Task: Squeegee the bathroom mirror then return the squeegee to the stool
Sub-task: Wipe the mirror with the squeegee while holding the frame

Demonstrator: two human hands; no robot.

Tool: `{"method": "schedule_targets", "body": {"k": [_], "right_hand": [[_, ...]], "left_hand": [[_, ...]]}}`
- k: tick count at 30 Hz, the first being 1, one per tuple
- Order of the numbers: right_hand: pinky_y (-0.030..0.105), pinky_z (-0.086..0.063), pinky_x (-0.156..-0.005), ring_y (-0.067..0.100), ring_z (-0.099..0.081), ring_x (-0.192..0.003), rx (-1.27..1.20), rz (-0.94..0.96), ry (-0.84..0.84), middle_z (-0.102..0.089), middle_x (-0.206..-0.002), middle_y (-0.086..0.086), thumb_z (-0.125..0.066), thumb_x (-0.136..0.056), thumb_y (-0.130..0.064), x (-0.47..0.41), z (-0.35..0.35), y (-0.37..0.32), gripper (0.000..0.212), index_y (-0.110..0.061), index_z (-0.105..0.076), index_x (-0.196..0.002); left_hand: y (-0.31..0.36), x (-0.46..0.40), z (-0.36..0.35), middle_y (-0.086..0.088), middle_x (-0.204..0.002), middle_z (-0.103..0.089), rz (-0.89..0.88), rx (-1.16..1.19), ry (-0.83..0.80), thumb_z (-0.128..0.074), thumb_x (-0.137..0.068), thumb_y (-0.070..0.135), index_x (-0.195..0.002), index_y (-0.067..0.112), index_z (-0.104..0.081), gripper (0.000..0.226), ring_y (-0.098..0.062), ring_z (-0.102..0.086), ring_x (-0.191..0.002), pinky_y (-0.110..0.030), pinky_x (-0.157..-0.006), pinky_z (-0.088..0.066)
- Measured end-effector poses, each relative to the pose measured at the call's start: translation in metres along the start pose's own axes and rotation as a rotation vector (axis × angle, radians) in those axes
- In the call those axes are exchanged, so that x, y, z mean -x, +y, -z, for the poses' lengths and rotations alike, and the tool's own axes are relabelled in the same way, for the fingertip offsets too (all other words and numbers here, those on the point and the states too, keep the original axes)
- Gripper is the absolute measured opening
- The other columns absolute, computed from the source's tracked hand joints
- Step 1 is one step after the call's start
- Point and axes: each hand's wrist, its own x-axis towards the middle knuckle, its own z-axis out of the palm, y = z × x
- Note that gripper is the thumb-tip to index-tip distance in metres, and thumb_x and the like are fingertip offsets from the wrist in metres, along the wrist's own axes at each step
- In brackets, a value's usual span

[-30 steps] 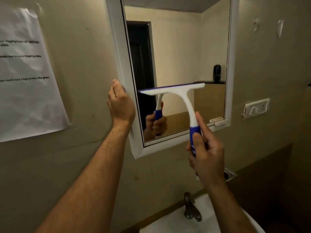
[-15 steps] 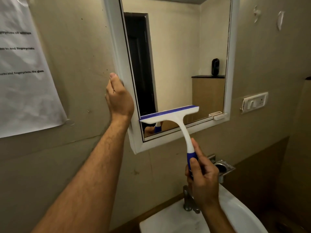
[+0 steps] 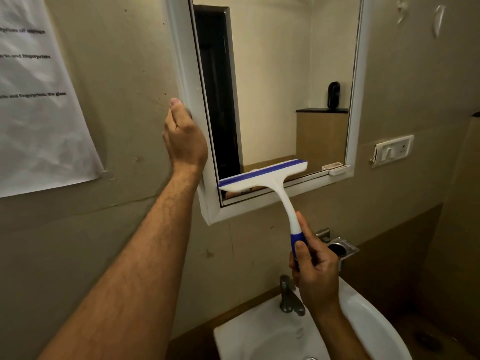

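Our left hand [image 3: 185, 141] steadies the mirror [image 3: 275, 94], fragile glass we judge, fingers wrapped on its white frame. The squeegee [image 3: 262, 178], seemingly light and stiff, lies at the glass's bottom edge; our right hand [image 3: 315, 271] clasps its blue handle, the sensible hold.

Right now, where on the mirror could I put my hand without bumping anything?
The upper glass of the mirror, above the squeegee, is bare. Crowded: the left frame edge, gripped by the left hand, and the bottom strip under the blade.
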Motion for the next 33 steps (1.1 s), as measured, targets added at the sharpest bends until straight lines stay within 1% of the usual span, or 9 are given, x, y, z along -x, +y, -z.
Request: {"method": "schedule_targets", "body": {"k": [3,8,13,17,22,27,29,31,33], "right_hand": [[0.018,-0.046,-0.051,0.010,-0.048,-0.057,0.023,-0.012,-0.019,-0.058,-0.073,-0.001,-0.048,-0.093,-0.034,0.003,0.007,-0.002,0.041,-0.056,-0.047,-0.126],[0.018,-0.045,-0.052,0.013,-0.048,-0.062,0.003,-0.005,-0.008,-0.055,-0.075,0.008,-0.047,-0.099,-0.025,-0.010,0.007,-0.014,0.042,-0.050,-0.046,-0.133],[0.019,-0.050,-0.054,0.011,-0.053,-0.063,0.084,0.021,-0.008,-0.060,-0.078,0.000,-0.049,-0.097,-0.012,-0.008,0.006,-0.012,0.046,-0.046,-0.044,-0.128],[0.017,-0.051,-0.055,0.010,-0.055,-0.065,0.131,0.033,-0.011,-0.063,-0.092,-0.008,-0.050,-0.096,-0.007,-0.003,0.011,-0.002,0.048,-0.041,-0.044,-0.130],[0.014,-0.050,-0.055,0.005,-0.057,-0.065,0.149,0.032,-0.021,-0.061,-0.095,-0.009,-0.051,-0.096,-0.005,0.000,0.013,0.003,0.049,-0.038,-0.044,-0.131],[0.013,-0.050,-0.057,0.003,-0.059,-0.067,0.161,0.029,-0.037,-0.058,-0.097,-0.013,-0.051,-0.095,-0.004,0.002,0.016,0.005,0.047,-0.032,-0.045,-0.133],[0.014,-0.051,-0.058,0.003,-0.059,-0.068,0.162,0.026,-0.044,-0.062,-0.100,-0.007,-0.051,-0.095,-0.006,0.002,0.016,0.007,0.047,-0.028,-0.046,-0.136],[0.013,-0.052,-0.063,-0.002,-0.061,-0.077,0.180,0.026,-0.047,-0.066,-0.107,0.014,-0.051,-0.095,-0.009,0.002,0.018,0.009,0.047,-0.025,-0.045,-0.138],[0.012,-0.051,-0.066,-0.004,-0.061,-0.083,0.195,0.031,-0.052,-0.065,-0.110,0.021,-0.052,-0.095,-0.009,0.002,0.020,0.012,0.047,-0.027,-0.044,-0.137]], "left_hand": [[-0.001,0.000,-0.001,-0.010,-0.140,-0.047,0.015,0.011,0.013,-0.021,-0.104,0.031,-0.138,0.009,-0.042,0.045,-0.018,-0.041,-0.129,-0.024,-0.105,-0.029],[0.001,0.001,-0.001,-0.009,-0.139,-0.047,0.014,0.012,0.008,-0.020,-0.103,0.033,-0.138,0.011,-0.040,0.047,-0.018,-0.042,-0.128,-0.031,-0.110,-0.030],[0.000,0.002,0.000,-0.003,-0.123,-0.053,0.002,0.003,0.010,-0.019,-0.104,0.031,-0.132,0.009,-0.046,0.045,-0.006,-0.044,-0.106,-0.020,-0.094,-0.030],[0.000,0.001,-0.001,-0.011,-0.139,-0.048,0.023,-0.019,0.030,-0.019,-0.103,0.034,-0.136,0.007,-0.044,0.048,-0.020,-0.043,-0.127,-0.031,-0.109,-0.031],[0.001,0.002,-0.001,-0.012,-0.138,-0.048,0.019,-0.015,0.032,-0.019,-0.103,0.035,-0.136,0.008,-0.044,0.050,-0.022,-0.044,-0.127,-0.038,-0.111,-0.031],[0.000,0.000,-0.001,-0.013,-0.140,-0.046,0.011,-0.041,0.027,-0.017,-0.104,0.032,-0.139,0.010,-0.041,0.048,-0.023,-0.042,-0.128,-0.033,-0.111,-0.030],[0.000,0.000,-0.001,-0.013,-0.139,-0.046,0.016,-0.034,0.032,-0.018,-0.103,0.034,-0.138,0.010,-0.042,0.049,-0.023,-0.042,-0.128,-0.036,-0.111,-0.030],[0.000,0.000,-0.002,-0.013,-0.139,-0.047,0.024,-0.027,0.043,-0.018,-0.103,0.035,-0.136,0.009,-0.044,0.050,-0.023,-0.043,-0.128,-0.036,-0.111,-0.030],[0.000,0.000,-0.002,-0.014,-0.139,-0.047,0.020,-0.042,0.040,-0.018,-0.103,0.033,-0.137,0.009,-0.044,0.049,-0.024,-0.042,-0.128,-0.034,-0.110,-0.030]]}}
